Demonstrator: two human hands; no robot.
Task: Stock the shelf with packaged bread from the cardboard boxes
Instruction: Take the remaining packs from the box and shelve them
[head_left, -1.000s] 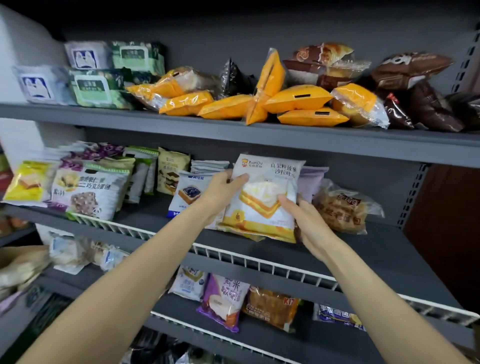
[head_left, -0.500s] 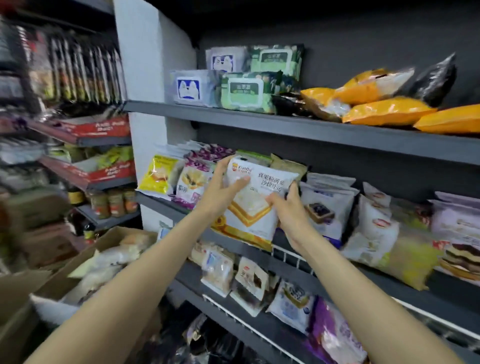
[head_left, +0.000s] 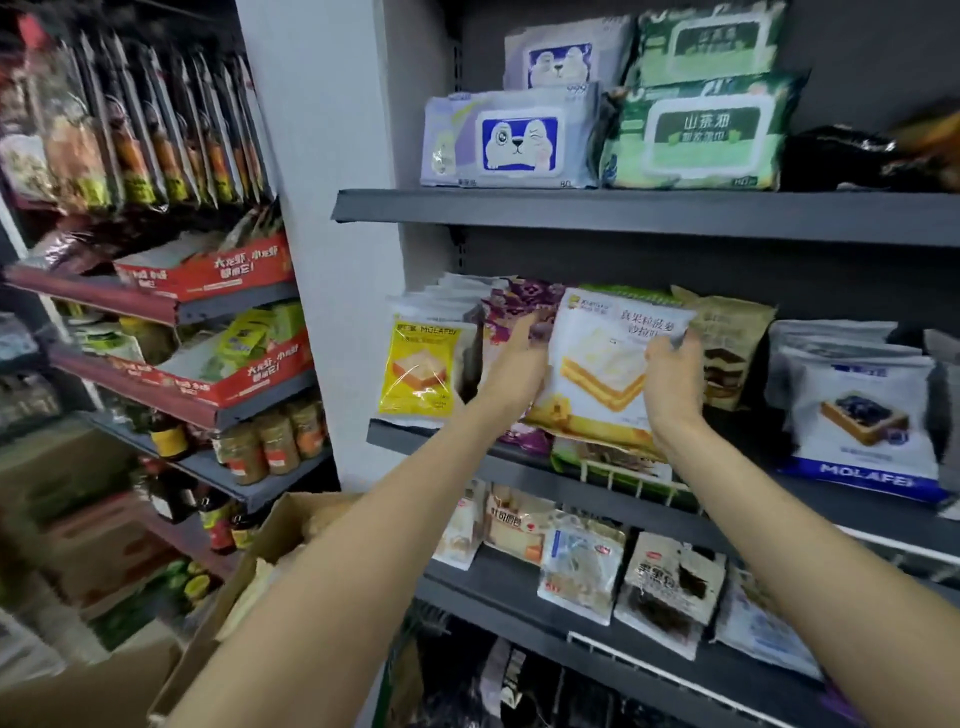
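Both hands hold one white-and-yellow sandwich bread pack upright at the front of the middle grey shelf. My left hand grips its left edge and my right hand its right edge. The pack stands in front of purple and green bread packs, between a yellow toast pack and a brown cake pack. An open cardboard box with pale bread packs sits low on the left, partly hidden by my left arm.
Wet-wipe packs lie on the top shelf. A blue-and-white toast pack stands at the right. More bread packs fill the lower shelf. A white pillar separates a left rack with red trays, jars and bottles.
The view has swung left and both hands have carried the bread pack leftward along the middle shelf, from beside the blue-and-white packs to in front of the purple and green packs.
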